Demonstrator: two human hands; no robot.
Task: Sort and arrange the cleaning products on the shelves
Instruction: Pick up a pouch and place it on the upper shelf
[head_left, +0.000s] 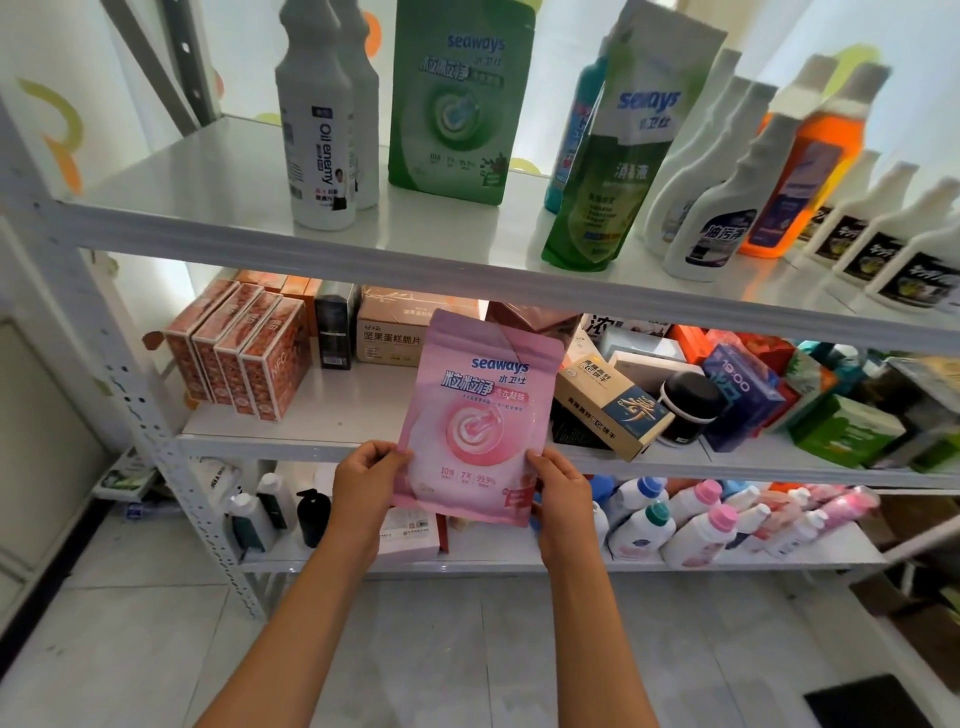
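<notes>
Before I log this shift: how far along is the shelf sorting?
Partly done. The top shelf already holds upright bottles and a green seaways pouch. In hand: the pink seaways pouch, gripped by the left hand and right hand. Left: placing it, and the jumbled boxes on the middle shelf.

Bare top shelf (218, 208) beside bottles (322, 135)

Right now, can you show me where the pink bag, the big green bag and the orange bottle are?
pink bag (475, 415): head view, on its round picture.
green bag (460, 104): head view, on its front.
orange bottle (802, 182): head view, on its orange body.
</notes>
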